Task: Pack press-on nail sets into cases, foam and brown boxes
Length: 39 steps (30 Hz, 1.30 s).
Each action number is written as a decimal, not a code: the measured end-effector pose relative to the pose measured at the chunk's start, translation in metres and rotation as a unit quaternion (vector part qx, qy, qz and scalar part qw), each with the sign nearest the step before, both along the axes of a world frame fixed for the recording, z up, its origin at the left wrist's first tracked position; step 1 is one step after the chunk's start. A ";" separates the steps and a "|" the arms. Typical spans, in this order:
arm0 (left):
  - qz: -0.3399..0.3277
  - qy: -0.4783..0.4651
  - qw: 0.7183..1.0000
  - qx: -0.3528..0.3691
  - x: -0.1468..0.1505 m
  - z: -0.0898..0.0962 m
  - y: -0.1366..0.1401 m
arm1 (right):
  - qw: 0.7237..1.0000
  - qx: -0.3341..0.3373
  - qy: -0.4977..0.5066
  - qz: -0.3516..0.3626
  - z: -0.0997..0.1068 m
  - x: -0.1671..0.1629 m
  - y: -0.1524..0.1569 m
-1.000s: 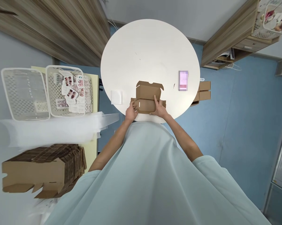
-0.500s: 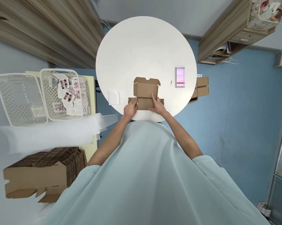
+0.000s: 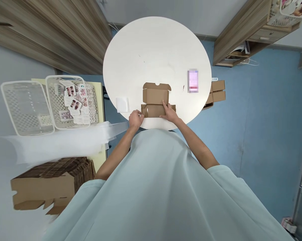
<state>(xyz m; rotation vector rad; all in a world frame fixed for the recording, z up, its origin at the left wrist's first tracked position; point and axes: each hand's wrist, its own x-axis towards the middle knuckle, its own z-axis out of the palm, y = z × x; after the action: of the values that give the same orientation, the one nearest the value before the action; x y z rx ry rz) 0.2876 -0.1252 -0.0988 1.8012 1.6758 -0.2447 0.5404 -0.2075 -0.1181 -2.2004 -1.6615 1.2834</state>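
Observation:
A brown cardboard box (image 3: 156,96) lies unfolded near the front edge of the round white table, its lid panel laid back and its tray part toward me. My right hand (image 3: 170,113) holds the right side of the box, with the index finger stretched over the fold and the thumb at the near edge. At the left end, my left hand (image 3: 136,118) has its fingers curled together against the box's side flap. A small pale spot shows at its fingertips, too small to name. A white square pad (image 3: 122,105) lies left of the box.
A phone with a blurred screen (image 3: 193,81) lies on the white table (image 3: 156,43). Small brown boxes (image 3: 218,91) stand beyond its right edge. On my left are a white basket of carded press-on nails (image 3: 74,103), white sheet wrapping (image 3: 62,145) and stacked flat cardboard boxes (image 3: 45,189).
My left hand has shifted slightly left and toward me, off the box's inner left corner. The left flap now stands closer in to the tray. My right hand stays in place.

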 end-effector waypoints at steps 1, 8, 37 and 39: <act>0.006 -0.011 1.000 -0.005 0.003 0.002 -0.002 | 1.000 0.000 0.000 0.001 -0.001 0.000 0.000; 0.018 -0.100 0.995 -0.007 0.028 0.005 -0.019 | 1.000 -0.009 0.004 -0.001 -0.004 0.001 0.001; -0.038 0.041 0.998 -0.025 0.044 -0.011 -0.012 | 0.966 0.011 -0.064 -0.249 0.003 0.024 -0.065; -0.036 0.041 0.998 -0.024 0.043 -0.011 -0.013 | 0.969 -0.013 -0.056 -0.241 0.000 0.024 -0.065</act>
<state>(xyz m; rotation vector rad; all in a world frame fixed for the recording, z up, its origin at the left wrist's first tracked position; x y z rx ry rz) 0.3310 -0.1377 -0.1102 1.8392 1.6493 -0.3927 0.5645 -0.2725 -0.1176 -2.5159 -1.0332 1.0649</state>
